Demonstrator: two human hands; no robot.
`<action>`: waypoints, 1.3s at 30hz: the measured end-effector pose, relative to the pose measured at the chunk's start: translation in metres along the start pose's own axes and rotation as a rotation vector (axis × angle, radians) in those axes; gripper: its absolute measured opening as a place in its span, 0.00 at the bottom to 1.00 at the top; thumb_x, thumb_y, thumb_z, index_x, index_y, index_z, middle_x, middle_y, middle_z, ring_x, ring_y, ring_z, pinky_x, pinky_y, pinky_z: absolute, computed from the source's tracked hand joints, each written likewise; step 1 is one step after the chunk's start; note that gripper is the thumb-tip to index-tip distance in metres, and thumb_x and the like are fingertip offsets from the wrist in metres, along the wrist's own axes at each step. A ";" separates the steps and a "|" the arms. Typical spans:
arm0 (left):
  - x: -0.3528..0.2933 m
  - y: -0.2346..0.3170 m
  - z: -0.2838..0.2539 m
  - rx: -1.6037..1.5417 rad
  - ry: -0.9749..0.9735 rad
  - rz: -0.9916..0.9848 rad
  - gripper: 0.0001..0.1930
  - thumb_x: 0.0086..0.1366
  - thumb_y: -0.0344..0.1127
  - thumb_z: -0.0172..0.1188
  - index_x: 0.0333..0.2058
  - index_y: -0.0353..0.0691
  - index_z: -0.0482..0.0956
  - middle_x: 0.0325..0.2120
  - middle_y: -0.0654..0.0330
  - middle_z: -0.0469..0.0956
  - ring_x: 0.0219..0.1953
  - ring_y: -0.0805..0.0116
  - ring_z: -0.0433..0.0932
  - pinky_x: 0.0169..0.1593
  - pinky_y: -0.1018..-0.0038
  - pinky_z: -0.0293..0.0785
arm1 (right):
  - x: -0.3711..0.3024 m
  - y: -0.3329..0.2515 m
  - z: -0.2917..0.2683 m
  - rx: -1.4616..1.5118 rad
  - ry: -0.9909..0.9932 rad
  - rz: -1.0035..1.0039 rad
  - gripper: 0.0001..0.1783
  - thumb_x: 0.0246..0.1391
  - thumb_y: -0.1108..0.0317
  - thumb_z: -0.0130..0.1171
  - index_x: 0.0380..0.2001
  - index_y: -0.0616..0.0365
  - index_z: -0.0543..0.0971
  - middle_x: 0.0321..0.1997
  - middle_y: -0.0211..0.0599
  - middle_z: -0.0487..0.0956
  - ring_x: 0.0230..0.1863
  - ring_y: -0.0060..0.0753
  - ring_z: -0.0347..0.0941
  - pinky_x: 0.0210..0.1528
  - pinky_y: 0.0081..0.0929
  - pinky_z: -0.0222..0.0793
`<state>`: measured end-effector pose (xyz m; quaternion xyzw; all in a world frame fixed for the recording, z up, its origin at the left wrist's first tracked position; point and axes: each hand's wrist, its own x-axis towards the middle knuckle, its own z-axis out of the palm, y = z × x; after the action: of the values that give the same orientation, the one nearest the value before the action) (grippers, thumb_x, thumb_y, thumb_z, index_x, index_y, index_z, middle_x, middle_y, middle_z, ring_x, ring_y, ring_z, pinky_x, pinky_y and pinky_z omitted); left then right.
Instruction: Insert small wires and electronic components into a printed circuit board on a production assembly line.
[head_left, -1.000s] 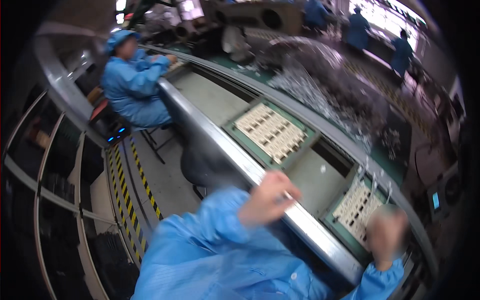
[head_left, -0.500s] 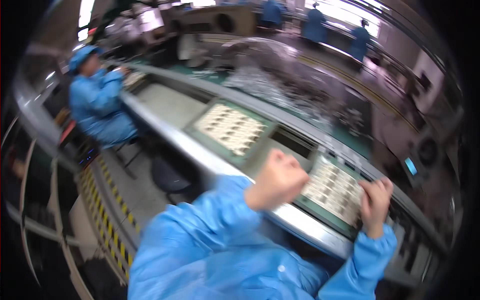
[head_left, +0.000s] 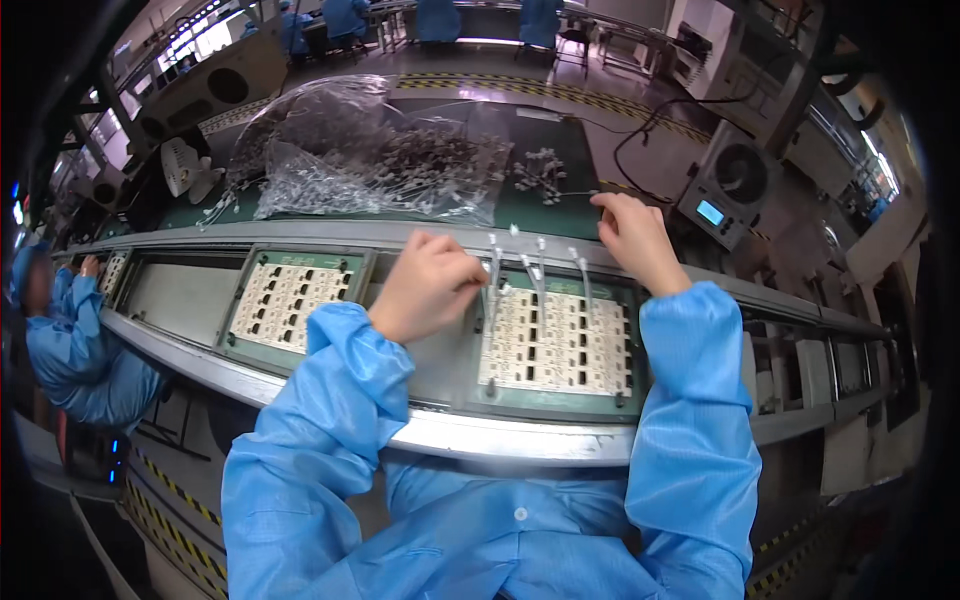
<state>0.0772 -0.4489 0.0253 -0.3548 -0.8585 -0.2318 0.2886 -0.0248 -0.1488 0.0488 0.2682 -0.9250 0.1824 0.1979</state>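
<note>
Over the left edge of a pale circuit-board panel, my left hand is closed in a pinch. A white cable runs right at its fingertips; whether they grip it is hidden. My right hand is beyond the panel's far right corner, its fingers pinched on the end of a thin white wire that reaches toward a small heap of white connector cables. Several other white cables lie across the panel's far edge. The panel sits in a green fixture with rows of dark slots showing.
A second panel in a green fixture sits to the left on the metal-edged line. Behind the rail lies a clear plastic bag of cables. A fan device with a lit display stands at the right. A co-worker sits far left.
My view has swung toward the right and levelled. My right hand has gone from the panel's right edge to beyond its far side. My left hand is now at the panel's far left corner.
</note>
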 end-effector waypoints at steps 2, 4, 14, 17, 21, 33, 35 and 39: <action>-0.007 0.001 0.002 0.031 0.019 0.015 0.09 0.47 0.27 0.66 0.29 0.47 0.81 0.27 0.65 0.78 0.37 0.62 0.76 0.43 0.64 0.66 | 0.033 0.010 0.034 -0.120 0.014 -0.061 0.21 0.50 0.71 0.57 0.51 0.59 0.76 0.44 0.47 0.78 0.48 0.52 0.74 0.49 0.43 0.68; -0.002 -0.002 0.013 0.010 0.001 0.054 0.08 0.46 0.29 0.65 0.28 0.48 0.80 0.27 0.63 0.78 0.36 0.61 0.76 0.42 0.63 0.67 | 0.052 0.021 0.055 0.020 -0.143 -0.011 0.27 0.50 0.68 0.58 0.55 0.60 0.73 0.52 0.52 0.76 0.55 0.57 0.70 0.56 0.43 0.68; -0.003 -0.019 0.017 -0.001 0.143 0.035 0.05 0.53 0.29 0.62 0.29 0.45 0.75 0.27 0.69 0.75 0.39 0.65 0.71 0.47 0.65 0.62 | 0.086 0.063 0.117 0.229 -0.150 -0.079 0.12 0.55 0.75 0.55 0.43 0.64 0.71 0.34 0.47 0.78 0.37 0.49 0.77 0.40 0.34 0.70; -0.001 -0.020 0.019 -0.005 0.152 0.060 0.05 0.53 0.29 0.62 0.29 0.45 0.76 0.27 0.69 0.76 0.39 0.65 0.71 0.46 0.65 0.62 | 0.084 0.067 0.099 0.573 -0.129 0.072 0.16 0.55 0.76 0.54 0.48 0.59 0.69 0.28 0.34 0.74 0.29 0.30 0.72 0.34 0.24 0.67; -0.004 -0.013 0.014 -0.019 0.152 0.061 0.04 0.54 0.30 0.61 0.27 0.46 0.75 0.25 0.68 0.75 0.39 0.65 0.71 0.46 0.66 0.62 | 0.059 0.022 0.033 1.065 -0.153 0.315 0.14 0.61 0.72 0.53 0.50 0.55 0.70 0.33 0.23 0.70 0.30 0.13 0.65 0.32 0.11 0.60; -0.001 0.027 0.057 0.130 0.219 0.031 0.08 0.43 0.34 0.61 0.23 0.44 0.72 0.20 0.65 0.72 0.34 0.62 0.69 0.43 0.61 0.60 | -0.115 0.124 -0.015 1.610 -0.040 0.654 0.27 0.63 0.71 0.55 0.62 0.67 0.64 0.47 0.33 0.74 0.41 0.18 0.70 0.43 0.17 0.67; -0.008 0.022 0.059 0.304 0.208 -0.036 0.08 0.42 0.37 0.60 0.22 0.46 0.72 0.21 0.64 0.73 0.35 0.61 0.72 0.46 0.57 0.64 | -0.123 0.116 -0.015 1.667 -0.031 0.592 0.30 0.62 0.72 0.55 0.65 0.70 0.61 0.59 0.40 0.72 0.53 0.24 0.71 0.56 0.22 0.68; -0.027 0.045 0.028 0.251 0.087 0.012 0.05 0.48 0.33 0.60 0.26 0.46 0.76 0.23 0.65 0.74 0.37 0.63 0.74 0.47 0.56 0.64 | -0.117 0.067 -0.021 1.582 -0.018 0.625 0.29 0.60 0.71 0.55 0.64 0.70 0.64 0.60 0.42 0.73 0.58 0.29 0.70 0.62 0.28 0.63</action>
<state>0.1170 -0.4166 -0.0042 -0.3106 -0.8653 -0.1360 0.3692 0.0334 -0.0373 -0.0034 0.0614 -0.5580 0.8196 -0.1146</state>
